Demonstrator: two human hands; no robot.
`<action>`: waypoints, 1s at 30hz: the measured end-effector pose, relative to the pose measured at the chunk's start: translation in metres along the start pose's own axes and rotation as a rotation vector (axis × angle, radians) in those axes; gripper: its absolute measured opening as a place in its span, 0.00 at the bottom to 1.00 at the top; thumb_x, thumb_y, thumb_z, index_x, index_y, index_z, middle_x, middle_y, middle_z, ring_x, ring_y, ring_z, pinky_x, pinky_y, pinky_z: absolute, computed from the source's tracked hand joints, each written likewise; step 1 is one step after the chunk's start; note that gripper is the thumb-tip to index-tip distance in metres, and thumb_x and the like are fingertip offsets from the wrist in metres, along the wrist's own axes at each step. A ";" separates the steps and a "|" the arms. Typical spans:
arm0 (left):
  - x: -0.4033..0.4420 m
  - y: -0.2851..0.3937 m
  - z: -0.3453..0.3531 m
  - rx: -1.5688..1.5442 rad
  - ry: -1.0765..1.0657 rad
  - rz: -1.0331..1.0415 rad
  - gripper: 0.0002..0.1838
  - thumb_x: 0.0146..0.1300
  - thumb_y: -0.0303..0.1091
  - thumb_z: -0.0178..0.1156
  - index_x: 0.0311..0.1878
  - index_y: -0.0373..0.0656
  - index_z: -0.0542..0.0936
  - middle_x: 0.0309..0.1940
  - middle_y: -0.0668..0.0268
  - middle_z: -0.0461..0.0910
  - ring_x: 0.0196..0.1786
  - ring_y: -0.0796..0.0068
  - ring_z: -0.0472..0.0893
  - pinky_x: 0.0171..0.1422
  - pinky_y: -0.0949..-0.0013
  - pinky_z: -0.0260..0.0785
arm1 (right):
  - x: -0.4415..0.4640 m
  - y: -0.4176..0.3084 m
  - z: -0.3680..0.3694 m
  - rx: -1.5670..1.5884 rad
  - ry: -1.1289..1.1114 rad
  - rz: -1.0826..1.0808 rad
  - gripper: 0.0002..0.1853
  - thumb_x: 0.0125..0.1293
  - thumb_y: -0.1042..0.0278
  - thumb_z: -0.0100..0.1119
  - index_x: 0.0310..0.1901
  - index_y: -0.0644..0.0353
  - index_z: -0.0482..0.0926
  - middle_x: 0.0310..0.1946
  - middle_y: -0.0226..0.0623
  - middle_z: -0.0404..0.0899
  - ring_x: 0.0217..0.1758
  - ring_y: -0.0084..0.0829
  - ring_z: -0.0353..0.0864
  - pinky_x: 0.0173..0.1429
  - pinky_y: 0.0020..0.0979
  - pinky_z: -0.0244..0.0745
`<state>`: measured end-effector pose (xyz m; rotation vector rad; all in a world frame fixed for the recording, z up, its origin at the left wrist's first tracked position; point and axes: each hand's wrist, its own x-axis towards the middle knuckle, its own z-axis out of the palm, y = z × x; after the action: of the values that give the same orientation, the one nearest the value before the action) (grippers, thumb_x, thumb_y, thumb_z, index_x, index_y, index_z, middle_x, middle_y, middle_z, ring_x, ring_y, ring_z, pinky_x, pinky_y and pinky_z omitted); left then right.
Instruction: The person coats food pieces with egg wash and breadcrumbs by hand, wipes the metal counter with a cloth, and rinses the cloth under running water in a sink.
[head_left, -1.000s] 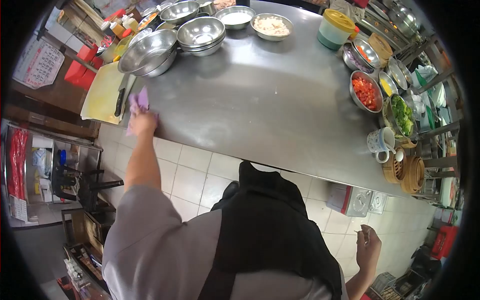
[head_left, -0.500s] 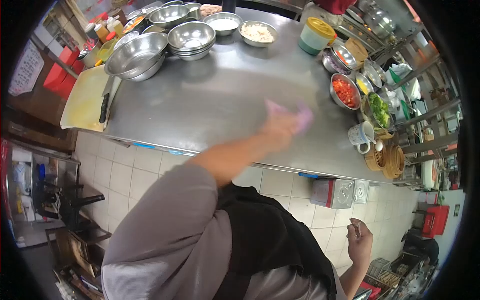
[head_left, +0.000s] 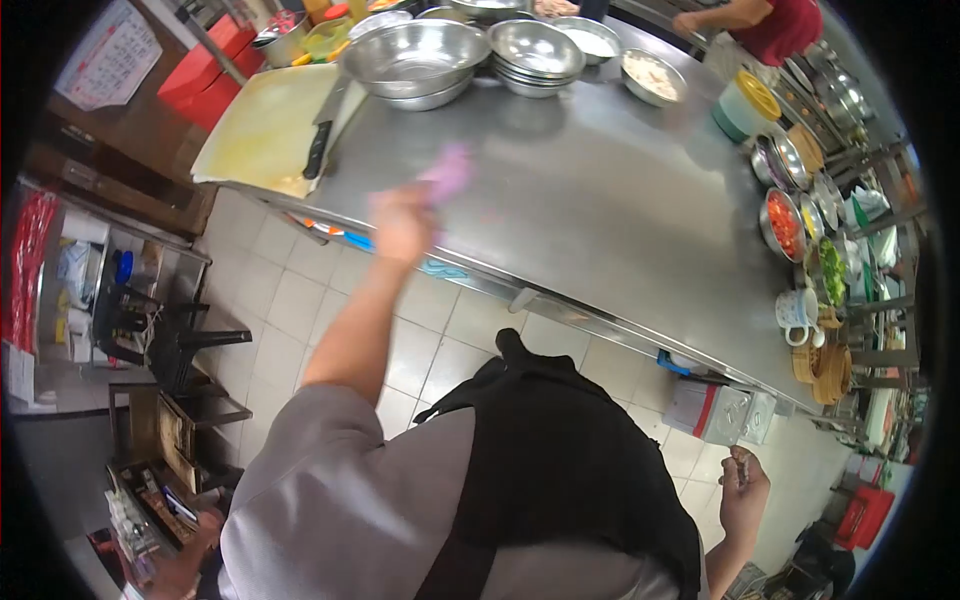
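My left hand (head_left: 403, 222) is blurred by motion at the front left part of the steel table (head_left: 600, 200). It is closed around a pink cloth (head_left: 450, 172), which sticks out past the fingers over the tabletop. Close by, a knife (head_left: 318, 148) with a black handle lies at the edge of a yellowed cutting board (head_left: 265, 125). Off the table's front edge at the lower right hangs my right hand (head_left: 742, 492), its fingers curled. Something pale and dark shows at those fingertips, too small to make out.
Steel bowls (head_left: 415, 62) stand along the back left. At the right are a yellow-lidded tub (head_left: 750, 105), a bowl of chopped red pieces (head_left: 783, 225), a mug (head_left: 797, 316) and bamboo steamers (head_left: 830, 372). A person in red (head_left: 780, 35) stands beyond; another person's arm (head_left: 185, 560) shows lower left.
My left hand has swept the pink cloth leftward across the tabletop, from right of the middle to near the cutting board. The view has shifted; my right hand stays low and curled.
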<state>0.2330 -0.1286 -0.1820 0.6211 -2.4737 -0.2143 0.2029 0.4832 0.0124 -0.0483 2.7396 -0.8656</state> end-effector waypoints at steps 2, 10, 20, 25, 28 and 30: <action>-0.020 -0.094 -0.040 0.271 0.053 -0.347 0.18 0.54 0.32 0.61 0.50 0.43 0.84 0.34 0.53 0.84 0.39 0.50 0.84 0.42 0.51 0.76 | 0.005 -0.008 0.005 0.008 0.008 -0.055 0.12 0.70 0.72 0.60 0.50 0.70 0.81 0.30 0.33 0.81 0.31 0.19 0.74 0.37 0.25 0.71; -0.016 -0.082 -0.107 -0.181 0.345 -0.456 0.21 0.57 0.27 0.58 0.56 0.43 0.83 0.46 0.49 0.82 0.52 0.52 0.81 0.58 0.55 0.73 | 0.016 -0.040 0.015 -0.040 -0.023 -0.144 0.12 0.70 0.73 0.60 0.50 0.71 0.80 0.33 0.35 0.82 0.33 0.21 0.76 0.41 0.26 0.74; 0.105 0.078 0.075 0.034 -0.337 -0.019 0.32 0.69 0.43 0.50 0.75 0.46 0.64 0.77 0.52 0.57 0.77 0.50 0.57 0.78 0.43 0.46 | -0.024 -0.045 0.019 -0.090 0.056 0.034 0.12 0.67 0.74 0.63 0.49 0.69 0.81 0.30 0.38 0.83 0.30 0.24 0.78 0.38 0.28 0.75; 0.162 0.186 0.163 -0.047 -0.245 -0.026 0.32 0.66 0.38 0.52 0.74 0.44 0.64 0.76 0.53 0.59 0.77 0.50 0.57 0.79 0.45 0.45 | -0.040 -0.025 0.006 -0.144 0.083 0.188 0.13 0.66 0.73 0.63 0.49 0.69 0.82 0.30 0.42 0.84 0.31 0.29 0.82 0.38 0.30 0.77; 0.207 0.225 0.205 0.010 -0.212 -0.122 0.39 0.65 0.41 0.58 0.77 0.44 0.58 0.76 0.55 0.59 0.79 0.51 0.55 0.79 0.44 0.46 | -0.045 0.002 -0.005 -0.151 0.133 0.255 0.12 0.65 0.73 0.62 0.48 0.70 0.82 0.30 0.44 0.84 0.32 0.31 0.83 0.39 0.32 0.77; 0.234 0.246 0.214 -0.097 -0.166 -0.263 0.39 0.63 0.41 0.59 0.77 0.44 0.59 0.76 0.54 0.60 0.78 0.54 0.58 0.79 0.44 0.47 | -0.044 0.016 -0.012 -0.151 0.174 0.316 0.12 0.65 0.74 0.61 0.47 0.70 0.82 0.30 0.45 0.84 0.32 0.32 0.83 0.39 0.32 0.77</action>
<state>-0.1531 -0.0207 -0.1733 0.9192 -2.5143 -0.5036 0.2431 0.5083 0.0232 0.4380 2.8561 -0.5995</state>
